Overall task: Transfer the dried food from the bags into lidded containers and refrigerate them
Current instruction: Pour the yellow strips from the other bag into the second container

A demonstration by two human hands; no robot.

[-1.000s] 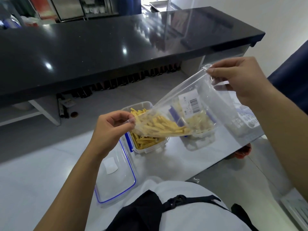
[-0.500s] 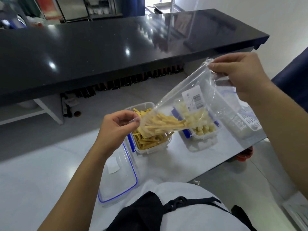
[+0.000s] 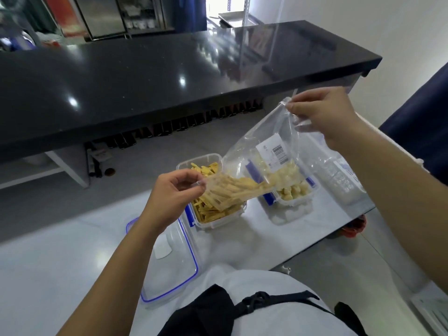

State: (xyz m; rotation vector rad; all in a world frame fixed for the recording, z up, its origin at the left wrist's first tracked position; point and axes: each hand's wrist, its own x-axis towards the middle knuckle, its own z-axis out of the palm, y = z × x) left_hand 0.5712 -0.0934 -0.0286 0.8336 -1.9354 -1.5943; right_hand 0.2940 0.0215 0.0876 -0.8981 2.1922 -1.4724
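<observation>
Both grips are pinching the bag [image 3: 261,166]: left hand [image 3: 174,197] at its mouth, right hand [image 3: 322,115] lifting its base, tipping strips [image 3: 232,190] into the tub [image 3: 208,214]. Next: raising it steeper.

Clear bag [image 3: 264,139], yellow sticks [image 3: 232,190]; blue-edged lid [image 3: 174,270]; black counter [image 3: 150,78].

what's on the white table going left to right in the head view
loose lid → container of yellow strips → container of pale chunks → clear lidded container
</observation>
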